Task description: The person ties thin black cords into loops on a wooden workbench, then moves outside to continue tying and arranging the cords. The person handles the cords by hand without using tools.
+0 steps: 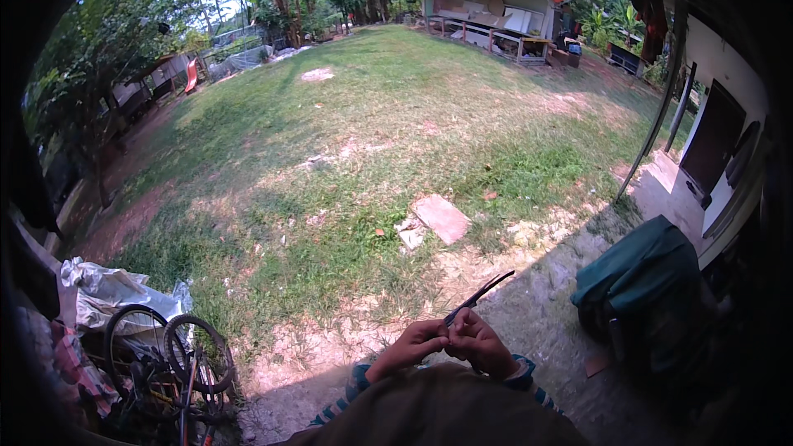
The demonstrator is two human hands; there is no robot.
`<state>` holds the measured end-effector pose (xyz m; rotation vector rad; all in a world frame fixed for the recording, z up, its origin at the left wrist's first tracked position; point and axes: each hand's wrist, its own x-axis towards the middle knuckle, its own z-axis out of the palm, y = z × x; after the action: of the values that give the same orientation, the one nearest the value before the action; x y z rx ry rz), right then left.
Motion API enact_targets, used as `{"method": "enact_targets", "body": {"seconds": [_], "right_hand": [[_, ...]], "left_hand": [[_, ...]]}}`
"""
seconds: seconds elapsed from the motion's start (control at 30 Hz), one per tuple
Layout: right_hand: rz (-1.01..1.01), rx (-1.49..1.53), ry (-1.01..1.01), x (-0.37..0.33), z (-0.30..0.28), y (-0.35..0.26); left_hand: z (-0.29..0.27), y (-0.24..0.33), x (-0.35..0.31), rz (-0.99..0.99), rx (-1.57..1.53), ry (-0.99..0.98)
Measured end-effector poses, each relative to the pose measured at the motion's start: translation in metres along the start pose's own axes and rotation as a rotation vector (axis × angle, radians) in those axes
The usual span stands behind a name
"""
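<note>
Beyond the grip [453, 335] — thin dark strip [473, 300]; rightward

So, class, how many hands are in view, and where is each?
2: the left hand, lower centre, and the right hand immediately beside it, both at a dark strip.

a slender dark strip [481, 294], nearly black, is held between the left hand [415, 347] and the right hand [481, 344], slanting out with its free end pointing forward and to the right. it curves slightly and looks split lengthwise into thin strands; its near end is hidden in the grip.
</note>
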<state>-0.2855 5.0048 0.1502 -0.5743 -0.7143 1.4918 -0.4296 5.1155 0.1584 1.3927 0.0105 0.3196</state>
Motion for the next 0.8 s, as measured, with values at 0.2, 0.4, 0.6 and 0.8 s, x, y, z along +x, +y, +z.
{"method": "enact_targets", "body": {"seconds": [0.2,0.4,0.6,0.8], "right_hand": [[0.012,0.151,0.026,0.002,0.004,0.0],[0.011,0.208,-0.001,0.004,0.007,0.0],[0.004,0.175,-0.027,0.007,0.002,0.003],[-0.019,-0.249,0.014,0.009,-0.001,-0.008]], "left_hand": [[0.005,0.009,0.002,0.037,0.08,0.02],[0.001,0.008,-0.002,0.008,0.136,0.022],[-0.003,0.003,-0.005,-0.024,0.059,0.07],[-0.006,-0.003,0.0,0.146,0.141,0.177]]}}
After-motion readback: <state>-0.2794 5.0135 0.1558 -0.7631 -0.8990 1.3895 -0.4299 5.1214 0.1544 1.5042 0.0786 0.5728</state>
